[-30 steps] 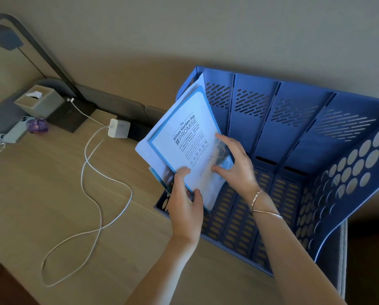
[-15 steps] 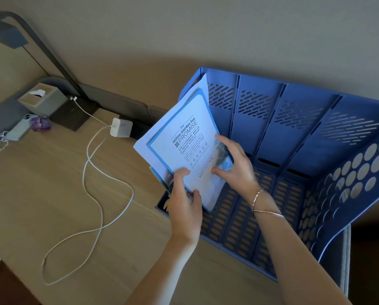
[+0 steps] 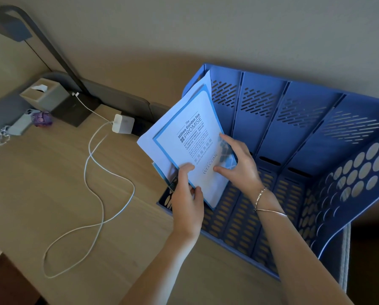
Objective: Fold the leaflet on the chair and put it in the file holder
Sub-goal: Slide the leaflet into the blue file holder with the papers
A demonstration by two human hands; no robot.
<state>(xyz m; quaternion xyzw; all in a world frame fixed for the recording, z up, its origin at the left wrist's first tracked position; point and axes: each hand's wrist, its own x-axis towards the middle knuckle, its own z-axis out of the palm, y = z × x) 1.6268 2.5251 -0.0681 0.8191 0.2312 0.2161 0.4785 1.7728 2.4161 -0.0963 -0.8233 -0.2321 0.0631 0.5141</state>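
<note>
Two hands are on the leaflet, and I see both clearly from the head view. My left hand has its grip pinched on the leaflet's lower near edge, thumb pressed flat on the printed front beside the word WELCOME, the other fingers curled behind the sheet. The forearm rises from the bottom of the frame, wrist nearly straight. My right hand is more spread: thumb and fingertips lie on the front face along the right edge, pressing rather than clamping, with the palm arched off the paper. Two thin bracelets sit at that wrist, and the arm comes in from the lower right.

The leaflet is tilted, its top leaning toward the wall, standing in the leftmost slot of the blue file holder. A plain white sheet shows just behind it. The holder's other slots show only their slotted floors.

The holder rests on the wooden tabletop. To its left a white cable loops to a white charger, with a tissue box and lamp base farther back.
</note>
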